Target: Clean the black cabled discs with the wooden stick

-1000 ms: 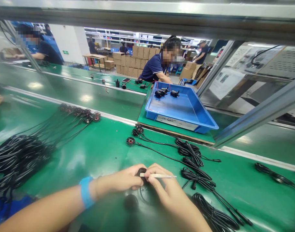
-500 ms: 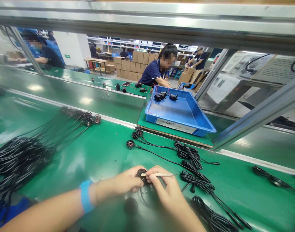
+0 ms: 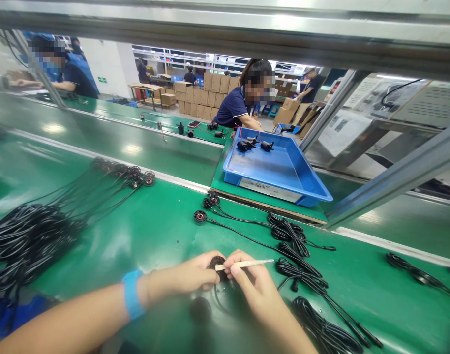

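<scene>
The left hand [image 3: 198, 273] was holding a round black part [image 3: 216, 261] low in the middle of the view, just above the green desk [image 3: 162, 231], and its grip was pinching this part between the thumb and the fingers. The right hand [image 3: 250, 279] was just beside it, and its grip was pinching a pale thin stick [image 3: 253, 263], with one end lying over the round part; I could not tell how firmly it was touching. A dark cable [image 3: 217, 299] hung below the part, somewhat blurred. On the left wrist there was a blue band [image 3: 133, 295]. To the right of the hands, several coiled black cables [image 3: 289, 231] rested on the desk, and near them lay a round piece with a red centre [image 3: 200, 217]. A large pile of black cables [image 3: 33, 236] lay on the left side. Behind, a blue tray [image 3: 280, 167] stood on a raised board [image 3: 220, 185] with small black devices [image 3: 267, 146] inside, and a co-worker in a dark shirt [image 3: 229, 107] was leaning beyond it.
</scene>
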`<move>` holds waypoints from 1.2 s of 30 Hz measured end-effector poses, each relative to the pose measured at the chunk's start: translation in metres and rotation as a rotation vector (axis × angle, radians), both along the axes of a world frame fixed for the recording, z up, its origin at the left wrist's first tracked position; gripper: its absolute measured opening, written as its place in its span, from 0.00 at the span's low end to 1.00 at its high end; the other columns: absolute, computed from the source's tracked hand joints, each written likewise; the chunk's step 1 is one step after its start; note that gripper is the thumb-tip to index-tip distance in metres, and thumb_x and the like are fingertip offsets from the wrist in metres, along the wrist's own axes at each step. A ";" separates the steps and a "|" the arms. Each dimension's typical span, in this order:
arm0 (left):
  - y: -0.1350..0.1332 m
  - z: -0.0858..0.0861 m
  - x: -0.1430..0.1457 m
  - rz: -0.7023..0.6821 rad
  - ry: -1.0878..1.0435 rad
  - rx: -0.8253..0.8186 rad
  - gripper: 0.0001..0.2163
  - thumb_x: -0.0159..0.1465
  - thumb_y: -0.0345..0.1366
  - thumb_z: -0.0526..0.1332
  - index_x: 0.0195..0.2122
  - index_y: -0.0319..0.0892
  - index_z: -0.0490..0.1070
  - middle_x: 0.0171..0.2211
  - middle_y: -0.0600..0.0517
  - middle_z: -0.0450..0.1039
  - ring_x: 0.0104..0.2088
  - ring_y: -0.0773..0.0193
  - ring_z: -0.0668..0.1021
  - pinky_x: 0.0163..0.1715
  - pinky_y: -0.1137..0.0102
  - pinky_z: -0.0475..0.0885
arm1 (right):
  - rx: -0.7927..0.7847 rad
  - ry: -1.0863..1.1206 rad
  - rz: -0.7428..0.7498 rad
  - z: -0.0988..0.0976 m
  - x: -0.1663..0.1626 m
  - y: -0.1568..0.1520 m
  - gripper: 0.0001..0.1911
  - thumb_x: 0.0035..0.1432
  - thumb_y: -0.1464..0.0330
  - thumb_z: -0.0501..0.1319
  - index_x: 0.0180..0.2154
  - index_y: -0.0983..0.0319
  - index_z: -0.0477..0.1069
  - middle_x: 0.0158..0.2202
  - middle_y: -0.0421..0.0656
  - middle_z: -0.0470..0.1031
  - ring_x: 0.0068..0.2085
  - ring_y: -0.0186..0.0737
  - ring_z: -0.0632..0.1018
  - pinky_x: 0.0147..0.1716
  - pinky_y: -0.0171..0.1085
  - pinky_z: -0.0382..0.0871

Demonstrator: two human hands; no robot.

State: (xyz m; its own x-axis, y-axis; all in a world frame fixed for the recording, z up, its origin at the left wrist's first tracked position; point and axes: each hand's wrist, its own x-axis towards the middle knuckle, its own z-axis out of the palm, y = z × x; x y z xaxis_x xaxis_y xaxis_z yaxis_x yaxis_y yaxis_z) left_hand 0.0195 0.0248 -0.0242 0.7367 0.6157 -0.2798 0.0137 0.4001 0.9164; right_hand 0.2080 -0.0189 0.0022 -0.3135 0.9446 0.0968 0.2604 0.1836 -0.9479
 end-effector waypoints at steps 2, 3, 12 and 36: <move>0.001 0.002 0.001 0.010 -0.017 -0.019 0.12 0.52 0.29 0.57 0.38 0.41 0.63 0.22 0.61 0.61 0.20 0.73 0.63 0.21 0.74 0.54 | 0.017 -0.001 -0.012 0.003 0.004 -0.001 0.10 0.69 0.62 0.53 0.43 0.57 0.70 0.39 0.40 0.72 0.41 0.36 0.74 0.43 0.35 0.67; 0.002 0.002 0.001 0.015 -0.025 -0.027 0.12 0.51 0.29 0.57 0.38 0.41 0.63 0.23 0.61 0.61 0.19 0.73 0.63 0.21 0.74 0.55 | 0.050 -0.012 -0.020 0.004 0.007 0.000 0.09 0.69 0.63 0.53 0.44 0.57 0.71 0.40 0.40 0.72 0.42 0.36 0.74 0.44 0.36 0.67; 0.005 0.007 0.003 0.028 -0.046 -0.080 0.14 0.48 0.30 0.59 0.37 0.40 0.64 0.24 0.61 0.62 0.19 0.74 0.63 0.21 0.74 0.56 | 0.207 -0.084 0.116 0.001 0.017 0.005 0.09 0.65 0.71 0.58 0.43 0.55 0.75 0.43 0.43 0.74 0.44 0.39 0.76 0.44 0.38 0.72; -0.004 -0.001 0.003 0.075 -0.040 -0.032 0.14 0.53 0.30 0.58 0.41 0.41 0.62 0.23 0.61 0.61 0.20 0.72 0.62 0.22 0.73 0.55 | 0.073 -0.118 -0.285 -0.011 -0.016 0.001 0.06 0.60 0.69 0.58 0.32 0.60 0.74 0.32 0.41 0.77 0.35 0.38 0.79 0.35 0.34 0.72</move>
State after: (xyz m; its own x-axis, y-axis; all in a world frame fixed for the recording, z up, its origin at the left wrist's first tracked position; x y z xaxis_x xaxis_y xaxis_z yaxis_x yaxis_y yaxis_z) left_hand 0.0228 0.0212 -0.0252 0.6996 0.6608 -0.2719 -0.0537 0.4281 0.9021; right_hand 0.1922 -0.0179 -0.0089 -0.0503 0.9880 0.1461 0.4190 0.1537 -0.8949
